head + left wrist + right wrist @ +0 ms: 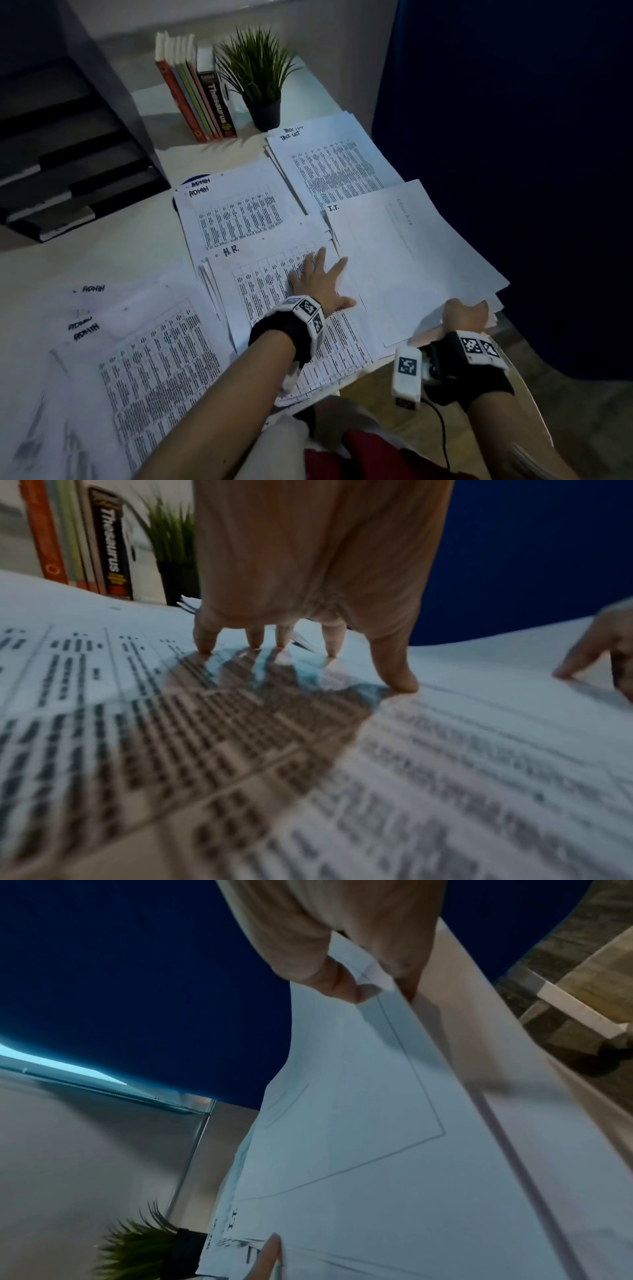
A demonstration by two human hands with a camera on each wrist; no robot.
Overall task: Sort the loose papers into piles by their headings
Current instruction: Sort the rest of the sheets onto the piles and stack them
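Sheets lie in headed piles on the white desk: ADMIN [236,212], TASK LIST [335,164], H.R. [267,284] and an I.T. sheet [404,260] on top of a stack at the right. Loose ADMIN sheets [137,359] are spread at the near left. My left hand [318,277] lies flat with spread fingers [255,639] on the H.R. pile, its thumb at the I.T. sheet's left edge. My right hand [466,315] pinches the near corner of the I.T. sheet [359,1096] between thumb [342,980] and fingers, at the desk's edge.
Upright books [195,92] and a potted plant [257,78] stand at the back of the desk. A black stack of letter trays [68,154] fills the left. A dark blue partition [513,137] closes off the right side, past the desk's edge.
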